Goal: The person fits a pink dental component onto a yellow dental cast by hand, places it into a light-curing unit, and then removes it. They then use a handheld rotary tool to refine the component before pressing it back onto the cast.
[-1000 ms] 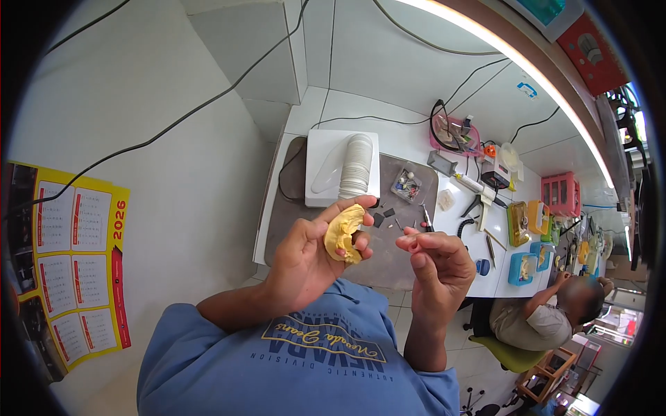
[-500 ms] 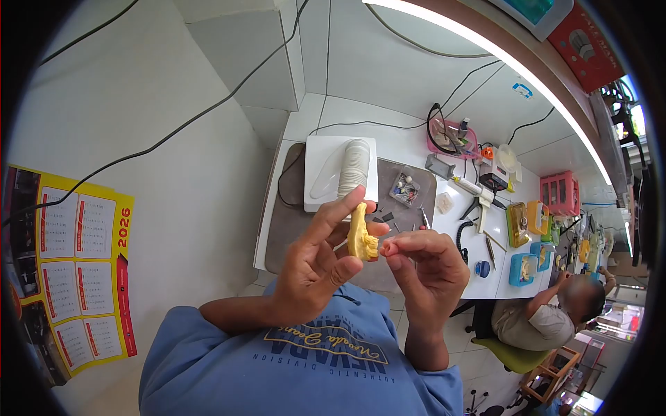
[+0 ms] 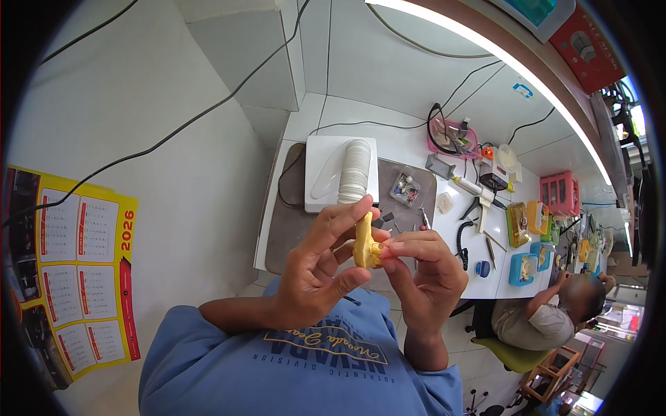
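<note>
My left hand (image 3: pixel 313 269) is closed around a yellow dental cast (image 3: pixel 363 243), fingers at its top and thumb at its lower edge. The cast is held up in front of my chest, its toothed side facing right. My right hand (image 3: pixel 429 269) pinches a small pinkish-red piece (image 3: pixel 386 251) between thumb and fingers, right at the toothed side. Fingertips cover most of that piece, so its shape and whether it is seated on the cast cannot be made out.
Behind my hands, a white unit with a ribbed hose (image 3: pixel 355 166) stands on a grey mat (image 3: pixel 288 239). Rightward lie a box of small parts (image 3: pixel 404 188), a glue gun (image 3: pixel 479 201) and blue trays (image 3: pixel 520 269). A co-worker (image 3: pixel 541 319) sits at the far right.
The small pinkish-red piece in my right hand has moved left, from just beside the cast up against its toothed side. The cast has turned slightly and sits a little lower.
</note>
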A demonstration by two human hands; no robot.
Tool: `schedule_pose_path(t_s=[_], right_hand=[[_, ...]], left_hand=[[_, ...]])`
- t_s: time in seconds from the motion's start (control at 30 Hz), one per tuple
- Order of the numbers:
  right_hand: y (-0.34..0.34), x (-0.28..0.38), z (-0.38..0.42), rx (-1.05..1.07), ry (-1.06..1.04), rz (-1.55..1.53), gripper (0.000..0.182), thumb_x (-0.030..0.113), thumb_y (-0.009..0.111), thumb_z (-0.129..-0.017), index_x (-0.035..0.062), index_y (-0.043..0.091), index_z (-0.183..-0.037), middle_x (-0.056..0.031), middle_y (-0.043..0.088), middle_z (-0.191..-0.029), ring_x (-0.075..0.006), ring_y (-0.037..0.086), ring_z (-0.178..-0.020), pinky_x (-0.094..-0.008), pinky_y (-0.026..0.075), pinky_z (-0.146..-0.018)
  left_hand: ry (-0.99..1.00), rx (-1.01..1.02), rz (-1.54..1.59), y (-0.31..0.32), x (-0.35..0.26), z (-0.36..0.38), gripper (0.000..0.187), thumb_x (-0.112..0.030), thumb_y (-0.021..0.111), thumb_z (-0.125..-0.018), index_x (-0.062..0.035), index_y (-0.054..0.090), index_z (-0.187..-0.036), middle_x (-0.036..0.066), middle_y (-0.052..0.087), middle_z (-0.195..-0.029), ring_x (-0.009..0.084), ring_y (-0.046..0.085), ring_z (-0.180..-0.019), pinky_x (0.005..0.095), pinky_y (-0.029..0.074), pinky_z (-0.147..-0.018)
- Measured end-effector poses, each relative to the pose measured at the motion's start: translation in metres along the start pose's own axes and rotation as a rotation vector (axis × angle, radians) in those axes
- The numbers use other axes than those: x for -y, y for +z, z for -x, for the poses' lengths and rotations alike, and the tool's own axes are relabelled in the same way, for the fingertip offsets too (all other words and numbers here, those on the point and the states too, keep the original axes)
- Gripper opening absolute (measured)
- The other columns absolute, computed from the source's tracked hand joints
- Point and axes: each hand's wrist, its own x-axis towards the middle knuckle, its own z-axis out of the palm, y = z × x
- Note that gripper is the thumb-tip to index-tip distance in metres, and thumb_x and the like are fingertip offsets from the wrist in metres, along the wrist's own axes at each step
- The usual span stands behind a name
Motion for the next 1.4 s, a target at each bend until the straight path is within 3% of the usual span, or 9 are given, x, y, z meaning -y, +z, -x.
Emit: schedule_pose_path(t_s=[0.1, 0.17, 0.3, 0.37, 0.63, 0.83, 0.9, 0.97, 1.4], right_hand=[[0.001, -0.002, 0.002, -0.004, -0.002, -0.025, 0.025, -0.01, 0.072, -0.074, -0.0001, 0.069, -0.096, -0.0103, 0.07, -0.09, -0.0181, 0.066, -0.086, -0.0263, 0.051, -0.075], [0.001, -0.001, 0.003, -0.009, 0.015, -0.03, 0.025, -0.01, 0.073, -0.073, -0.0003, 0.068, -0.096, -0.0102, 0.071, -0.09, -0.0182, 0.066, -0.086, -0.0263, 0.05, -0.076], [0.001, -0.001, 0.003, -0.011, 0.021, -0.023, 0.026, -0.01, 0.073, -0.073, -0.0009, 0.068, -0.097, -0.0103, 0.071, -0.09, -0.0182, 0.066, -0.086, -0.0267, 0.049, -0.077], [0.001, -0.001, 0.004, -0.008, 0.03, -0.03, 0.027, -0.01, 0.073, -0.073, -0.0011, 0.068, -0.098, -0.0104, 0.071, -0.091, -0.0182, 0.066, -0.086, -0.0267, 0.049, -0.078], [0.001, -0.005, 0.008, 0.029, 0.002, -0.037, 0.028, -0.008, 0.074, -0.073, -0.0011, 0.067, -0.1, -0.0113, 0.071, -0.092, -0.0184, 0.067, -0.088, -0.0276, 0.049, -0.079], [0.001, -0.005, 0.013, -0.101, 0.13, -0.138, 0.03, -0.007, 0.075, -0.073, -0.0008, 0.067, -0.101, -0.0118, 0.071, -0.093, -0.0187, 0.066, -0.088, -0.0276, 0.05, -0.078], [-0.003, -0.007, 0.01, -0.021, -0.002, -0.042, 0.03, -0.008, 0.075, -0.072, -0.0006, 0.068, -0.1, -0.0116, 0.071, -0.093, -0.019, 0.066, -0.087, -0.0277, 0.05, -0.078], [-0.002, -0.007, 0.011, -0.017, 0.004, -0.033, 0.029, -0.008, 0.074, -0.072, -0.0005, 0.068, -0.099, -0.0113, 0.071, -0.092, -0.0189, 0.066, -0.086, -0.0277, 0.05, -0.077], [-0.001, -0.009, 0.011, 0.024, -0.019, -0.059, 0.024, -0.01, 0.073, -0.073, -0.0014, 0.068, -0.095, -0.0104, 0.072, -0.088, -0.0184, 0.067, -0.084, -0.0274, 0.05, -0.075]], left_hand=[[0.009, -0.005, -0.012, -0.001, 0.001, 0.0, 0.074, -0.019, 0.065, -0.092, 0.0004, 0.023, -0.149, 0.014, 0.035, -0.141, 0.0222, 0.049, -0.125, 0.0398, 0.039, -0.109], [0.049, 0.012, -0.023, -0.002, 0.002, 0.001, 0.068, -0.007, 0.065, -0.09, -0.0024, 0.03, -0.148, 0.013, 0.035, -0.14, 0.0223, 0.048, -0.126, 0.0366, 0.042, -0.107], [0.075, 0.007, -0.061, -0.001, 0.003, 0.001, 0.067, -0.006, 0.065, -0.09, -0.0022, 0.032, -0.147, 0.013, 0.036, -0.139, 0.0221, 0.049, -0.125, 0.037, 0.043, -0.107], [0.063, 0.005, -0.081, -0.001, 0.004, 0.002, 0.073, -0.015, 0.068, -0.089, 0.0013, 0.027, -0.147, 0.014, 0.035, -0.139, 0.0234, 0.049, -0.125, 0.0408, 0.039, -0.11], [0.117, 0.029, -0.115, -0.002, 0.008, 0.004, 0.072, -0.009, 0.068, -0.088, 0.0011, 0.028, -0.147, 0.014, 0.034, -0.14, 0.0239, 0.049, -0.126, 0.0412, 0.039, -0.11], [0.111, 0.025, -0.12, -0.002, 0.007, 0.005, 0.072, -0.008, 0.068, -0.088, 0.0011, 0.027, -0.147, 0.014, 0.034, -0.14, 0.024, 0.049, -0.126, 0.0408, 0.04, -0.11], [0.118, 0.03, -0.135, -0.001, 0.008, 0.004, 0.072, -0.008, 0.068, -0.088, 0.0011, 0.028, -0.147, 0.014, 0.034, -0.14, 0.024, 0.049, -0.126, 0.0407, 0.04, -0.109], [0.158, 0.012, -0.114, 0.0, 0.009, 0.004, 0.065, -0.001, 0.066, -0.088, 0.0011, 0.035, -0.145, 0.014, 0.035, -0.136, 0.0241, 0.049, -0.125, 0.0383, 0.044, -0.108], [0.203, 0.024, -0.129, 0.001, 0.013, 0.007, 0.065, -0.003, 0.067, -0.087, 0.0011, 0.036, -0.144, 0.014, 0.036, -0.135, 0.0245, 0.05, -0.124, 0.0384, 0.042, -0.108]])
